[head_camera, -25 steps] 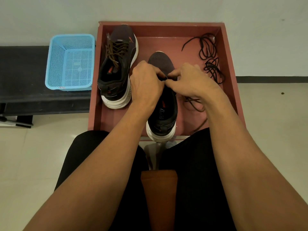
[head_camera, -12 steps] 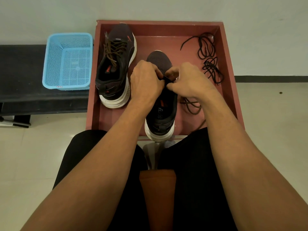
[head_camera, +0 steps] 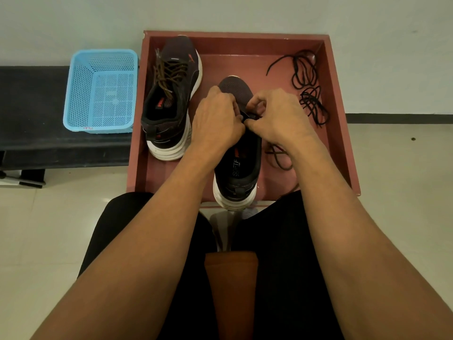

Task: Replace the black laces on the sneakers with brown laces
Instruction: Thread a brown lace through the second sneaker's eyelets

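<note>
Two dark sneakers with white soles stand in a reddish-brown tray (head_camera: 339, 133). The left sneaker (head_camera: 171, 99) carries brown laces. Over the lacing area of the right sneaker (head_camera: 239, 165), my left hand (head_camera: 217, 119) and my right hand (head_camera: 279, 116) meet with fingers curled, pinching something dark at the eyelets; what exactly they pinch is hidden. A brown lace (head_camera: 277, 155) trails beside that shoe under my right wrist. Loose black laces (head_camera: 306, 87) lie in the tray's far right corner.
An empty blue plastic basket (head_camera: 100, 92) sits on a black bench (head_camera: 31, 114) left of the tray. My dark-clad legs and a brown stool seat (head_camera: 231, 288) fill the foreground. Pale floor tiles surround the tray, a wall behind it.
My hands have stayed at the right sneaker's eyelets, with the fingertips drawn closer together. The shoes and loose laces lie as before.
</note>
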Action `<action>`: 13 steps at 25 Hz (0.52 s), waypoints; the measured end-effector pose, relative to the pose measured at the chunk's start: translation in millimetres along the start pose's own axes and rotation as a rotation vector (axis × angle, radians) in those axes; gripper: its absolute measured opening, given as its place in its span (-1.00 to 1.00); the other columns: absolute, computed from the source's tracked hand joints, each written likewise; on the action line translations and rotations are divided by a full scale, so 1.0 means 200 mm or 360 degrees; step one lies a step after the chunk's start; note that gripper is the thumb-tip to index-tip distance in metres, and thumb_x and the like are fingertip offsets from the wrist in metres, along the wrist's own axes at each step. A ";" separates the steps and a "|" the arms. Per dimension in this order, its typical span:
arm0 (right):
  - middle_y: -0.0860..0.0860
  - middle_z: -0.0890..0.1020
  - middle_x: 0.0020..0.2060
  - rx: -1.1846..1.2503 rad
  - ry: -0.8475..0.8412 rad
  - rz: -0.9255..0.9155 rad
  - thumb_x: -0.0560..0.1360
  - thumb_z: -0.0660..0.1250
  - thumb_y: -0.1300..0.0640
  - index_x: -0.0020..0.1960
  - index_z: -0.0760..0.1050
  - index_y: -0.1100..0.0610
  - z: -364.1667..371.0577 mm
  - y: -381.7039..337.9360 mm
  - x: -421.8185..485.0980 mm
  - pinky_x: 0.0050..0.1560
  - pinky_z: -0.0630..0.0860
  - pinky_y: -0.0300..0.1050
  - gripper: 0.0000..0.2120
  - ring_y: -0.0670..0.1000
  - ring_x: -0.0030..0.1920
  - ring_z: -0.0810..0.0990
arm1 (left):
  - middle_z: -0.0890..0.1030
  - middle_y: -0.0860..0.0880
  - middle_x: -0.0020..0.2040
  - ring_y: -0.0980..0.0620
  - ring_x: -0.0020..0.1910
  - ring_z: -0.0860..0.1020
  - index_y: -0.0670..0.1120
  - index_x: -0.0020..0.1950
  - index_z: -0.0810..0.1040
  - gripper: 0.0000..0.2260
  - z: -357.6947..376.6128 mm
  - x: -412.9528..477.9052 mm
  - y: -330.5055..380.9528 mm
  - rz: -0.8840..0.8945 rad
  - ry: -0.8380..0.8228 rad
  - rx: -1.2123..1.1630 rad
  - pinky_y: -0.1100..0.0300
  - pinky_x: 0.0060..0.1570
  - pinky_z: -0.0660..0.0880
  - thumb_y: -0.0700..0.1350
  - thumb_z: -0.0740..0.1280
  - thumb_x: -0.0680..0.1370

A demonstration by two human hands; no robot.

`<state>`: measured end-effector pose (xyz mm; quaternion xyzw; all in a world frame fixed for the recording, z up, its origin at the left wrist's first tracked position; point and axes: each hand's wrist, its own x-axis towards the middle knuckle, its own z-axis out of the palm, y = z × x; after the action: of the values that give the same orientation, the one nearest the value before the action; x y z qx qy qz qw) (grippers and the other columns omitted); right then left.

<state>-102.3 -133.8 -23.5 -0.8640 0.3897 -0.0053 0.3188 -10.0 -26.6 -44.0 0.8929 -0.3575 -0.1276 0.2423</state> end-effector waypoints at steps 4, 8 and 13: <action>-0.06 0.67 0.06 -0.0004 0.0019 0.0042 0.41 0.60 0.02 0.04 0.64 -0.14 -0.01 0.00 0.00 -0.01 0.59 -0.14 -0.75 -0.01 0.04 0.66 | 0.46 -0.06 0.18 -0.11 0.12 0.56 -0.06 0.01 0.62 -0.92 -0.05 0.00 0.00 -0.0042 -0.0002 0.0020 -0.01 -0.02 0.50 -0.07 0.44 0.59; -0.06 0.68 0.07 -0.0042 0.0021 0.0065 0.40 0.62 0.01 0.03 0.67 -0.14 -0.01 -0.01 0.01 0.00 0.62 -0.12 -0.75 -0.02 0.04 0.66 | 0.41 0.02 0.09 -0.05 0.01 0.52 0.01 -0.09 0.55 -0.90 -0.11 0.01 -0.04 -0.0119 -0.0009 -0.0041 0.03 -0.07 0.42 -0.10 0.44 0.57; -0.08 0.68 -0.16 -0.0073 0.0056 0.0074 0.41 0.62 -0.01 -0.20 0.59 -0.11 -0.01 -0.03 -0.01 -0.23 0.57 -0.18 -0.81 -0.05 -0.12 0.68 | 0.49 0.01 0.10 -0.06 0.05 0.54 0.01 0.05 0.57 -0.88 -0.10 0.00 -0.07 0.0013 0.0043 0.0037 0.04 -0.07 0.45 -0.09 0.45 0.54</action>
<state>-100.0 -131.1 -17.8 -0.8616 0.4152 -0.0043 0.2921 5.5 -10.8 -33.3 0.8958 -0.3594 -0.1105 0.2372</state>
